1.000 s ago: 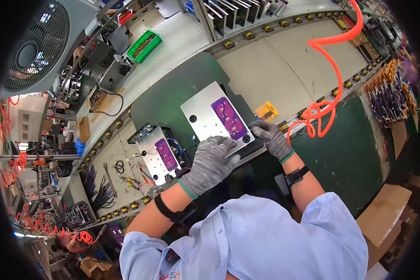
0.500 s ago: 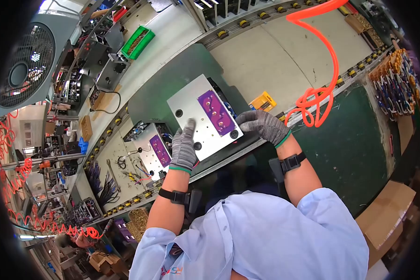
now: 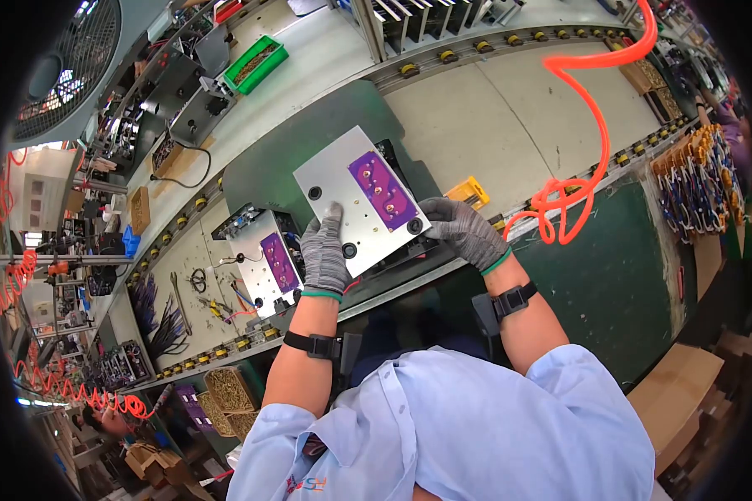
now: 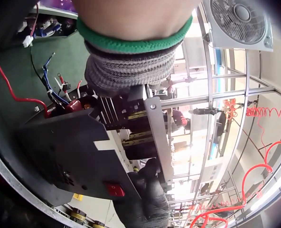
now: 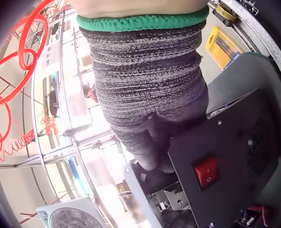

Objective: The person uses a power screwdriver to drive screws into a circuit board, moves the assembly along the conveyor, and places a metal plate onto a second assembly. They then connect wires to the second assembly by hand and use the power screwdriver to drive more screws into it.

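Note:
A metal chassis (image 3: 334, 171) is tilted over the green bench mat, its silver plate facing up with a purple circuit board (image 3: 383, 190) and black round feet. My left hand (image 3: 324, 257), in a grey knit glove, grips its left edge with the thumb on the plate; the other fingers are hidden beneath. At the right corner my gloved right hand (image 3: 468, 234) holds the chassis by its edge. Both wrist views show the black end panel (image 5: 235, 142) with a red rocker switch (image 5: 207, 172). Left of it rests a second, similar chassis (image 3: 251, 230).
A yellow case (image 3: 468, 192) lies beyond my right hand. A coiled orange air hose (image 3: 597, 125) hangs at the right. Pliers (image 3: 217, 311) and cable bundles (image 3: 163, 321) lie at the left. Farther back are a green parts bin (image 3: 256, 64) and a fan (image 3: 63, 67).
My left hand has moved from the plate's near corner to its left edge. The chassis has turned slightly and shifted left, and my right hand has stayed at its right corner.

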The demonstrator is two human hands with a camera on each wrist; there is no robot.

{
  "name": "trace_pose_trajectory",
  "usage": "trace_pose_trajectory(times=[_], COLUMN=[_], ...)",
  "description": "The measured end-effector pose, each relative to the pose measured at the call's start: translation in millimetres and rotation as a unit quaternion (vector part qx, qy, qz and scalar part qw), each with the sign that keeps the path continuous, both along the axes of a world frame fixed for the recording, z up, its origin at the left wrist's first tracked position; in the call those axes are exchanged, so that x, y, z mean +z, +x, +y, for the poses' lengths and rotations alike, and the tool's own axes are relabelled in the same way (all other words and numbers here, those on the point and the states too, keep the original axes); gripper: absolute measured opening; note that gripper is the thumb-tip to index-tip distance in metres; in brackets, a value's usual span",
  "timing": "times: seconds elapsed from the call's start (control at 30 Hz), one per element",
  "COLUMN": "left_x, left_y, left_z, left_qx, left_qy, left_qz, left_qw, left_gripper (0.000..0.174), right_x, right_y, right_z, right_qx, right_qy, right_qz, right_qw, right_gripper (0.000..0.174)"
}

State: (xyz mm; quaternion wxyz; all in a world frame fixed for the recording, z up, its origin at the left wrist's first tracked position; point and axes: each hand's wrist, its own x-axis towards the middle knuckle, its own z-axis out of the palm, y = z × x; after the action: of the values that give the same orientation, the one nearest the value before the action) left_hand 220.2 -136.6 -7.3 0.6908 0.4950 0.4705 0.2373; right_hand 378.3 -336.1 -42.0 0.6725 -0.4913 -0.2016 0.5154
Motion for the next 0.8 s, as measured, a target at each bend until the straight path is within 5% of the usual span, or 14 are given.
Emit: trace_pose_trajectory(times=[0.07, 0.2, 0.33, 0.8], left_x=[-3.8, -9.4, 7.5, 10.8], left_y=[-0.7, -3.6, -1.5, 2.6], left_z=[3.4, 7.3, 4.3, 1.6], left_qx=[0.009, 0.002, -0.001, 0.019], left_qy=[-0.003, 0.031, 0.073, 0.057], left_qz=[-0.011, -0.004, 0.034, 0.009], left_qw=[1.000, 1.000, 0.997, 0.998], left_gripper=[0.033, 0.035, 0.037, 0.035], right_x=[6.8, 21.1, 26.9, 29.7], right_y=[-5.5, -3.3, -5.1, -10.0], right_z=[-1.9, -6.9, 3.2, 8.5], right_qx=[-0.012, -0.001, -0.016, -0.077], right_qy=[0.068, 0.088, -0.027, -0.040], right_qz=[0.090, 0.091, 0.061, 0.073], right_qw=[0.994, 0.992, 0.998, 0.993], right_gripper=[0.054, 0.059, 0.052, 0.045])
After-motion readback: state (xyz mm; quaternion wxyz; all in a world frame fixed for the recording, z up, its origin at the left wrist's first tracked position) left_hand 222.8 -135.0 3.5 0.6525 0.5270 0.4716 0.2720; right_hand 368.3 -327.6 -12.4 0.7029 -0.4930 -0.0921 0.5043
